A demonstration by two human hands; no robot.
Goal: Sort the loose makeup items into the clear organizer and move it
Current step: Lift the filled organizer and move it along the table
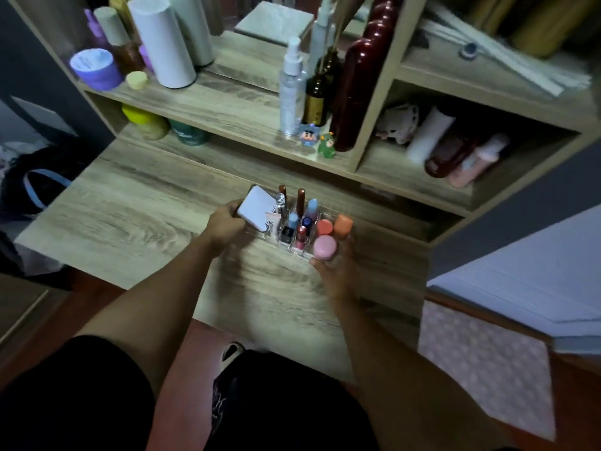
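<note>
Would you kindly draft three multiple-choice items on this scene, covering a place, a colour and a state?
1. Where is the clear organizer?
A. on the desk
B. on the upper shelf
C. on the floor

2. What colour is the round cap nearest the right hand?
A. green
B. pink
C. black

3. How is the organizer held?
A. by no hand
B. by one hand only
C. by both, the left hand at one end, the right at the other

Answers: 1 A, it is low over the desktop; 2 B, the cap is pink; 3 C, a hand grips each end.
</note>
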